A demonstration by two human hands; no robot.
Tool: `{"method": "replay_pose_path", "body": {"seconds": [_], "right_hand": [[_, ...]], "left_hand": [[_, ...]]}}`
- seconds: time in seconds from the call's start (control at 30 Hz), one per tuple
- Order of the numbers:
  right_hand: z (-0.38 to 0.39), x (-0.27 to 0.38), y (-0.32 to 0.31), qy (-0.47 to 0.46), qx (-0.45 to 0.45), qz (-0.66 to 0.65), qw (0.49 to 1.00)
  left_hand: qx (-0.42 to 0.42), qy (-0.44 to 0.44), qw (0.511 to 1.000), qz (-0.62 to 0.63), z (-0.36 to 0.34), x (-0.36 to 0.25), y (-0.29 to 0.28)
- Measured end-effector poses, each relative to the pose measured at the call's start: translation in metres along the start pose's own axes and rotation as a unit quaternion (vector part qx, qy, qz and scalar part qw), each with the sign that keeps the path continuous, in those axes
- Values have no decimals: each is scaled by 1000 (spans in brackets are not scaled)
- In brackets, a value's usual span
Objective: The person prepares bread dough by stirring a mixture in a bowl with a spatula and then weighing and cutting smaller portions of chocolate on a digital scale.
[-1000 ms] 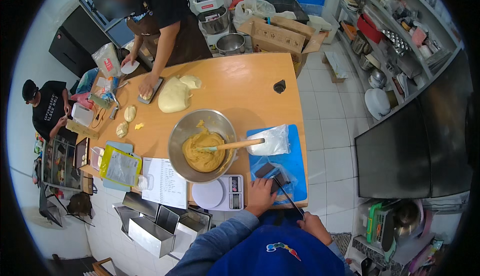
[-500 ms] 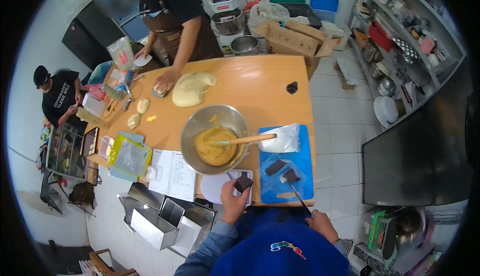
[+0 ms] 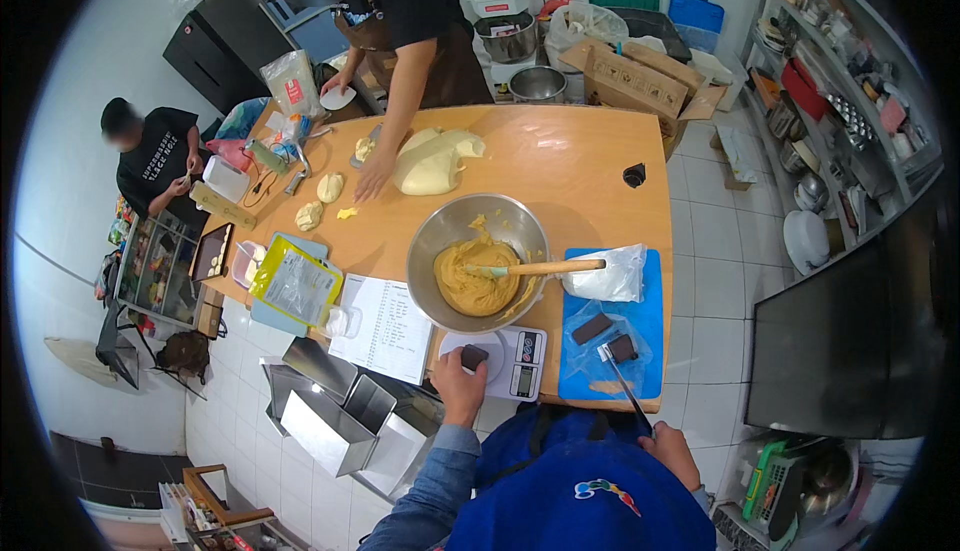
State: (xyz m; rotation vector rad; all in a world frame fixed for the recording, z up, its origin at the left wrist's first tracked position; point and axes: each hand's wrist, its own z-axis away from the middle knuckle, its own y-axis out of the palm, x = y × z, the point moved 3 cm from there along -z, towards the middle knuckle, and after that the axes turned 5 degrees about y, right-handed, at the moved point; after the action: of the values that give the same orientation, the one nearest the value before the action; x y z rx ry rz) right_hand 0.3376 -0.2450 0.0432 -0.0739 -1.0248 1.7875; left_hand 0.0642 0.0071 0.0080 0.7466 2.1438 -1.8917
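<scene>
Our left hand [image 3: 462,383] pinched a dark chocolate piece [image 3: 473,356] over the kitchen scale [image 3: 512,361]; our right hand [image 3: 668,451] gripped a knife [image 3: 622,385], which we judged might slip.

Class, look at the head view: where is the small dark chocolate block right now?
The dark chocolate block sits on the white kitchen scale, held by the left hand, just below the steel mixing bowl.

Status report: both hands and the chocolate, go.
Left hand holding a dark chocolate piece on the scale. Right hand gripping a knife over the blue board. Mixing bowl sits just behind the scale.
</scene>
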Motion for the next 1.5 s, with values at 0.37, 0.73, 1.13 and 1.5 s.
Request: {"method": "replay_pose_path", "body": {"seconds": [0.37, 0.73, 1.13, 1.5], "right_hand": [[11, 0, 1, -1, -9, -14, 1000], [19, 2, 1, -1, -32, -25, 999], [22, -1, 1, 11, -24, -27, 999], [19, -5, 4, -2, -53, -49, 997]], "left_hand": [[140, 204, 941, 230, 35, -101, 24], [212, 203, 912, 286, 34, -146, 55], [242, 264, 897, 261, 49, -151, 53], [238, 204, 914, 257, 43, -136, 58]]}}
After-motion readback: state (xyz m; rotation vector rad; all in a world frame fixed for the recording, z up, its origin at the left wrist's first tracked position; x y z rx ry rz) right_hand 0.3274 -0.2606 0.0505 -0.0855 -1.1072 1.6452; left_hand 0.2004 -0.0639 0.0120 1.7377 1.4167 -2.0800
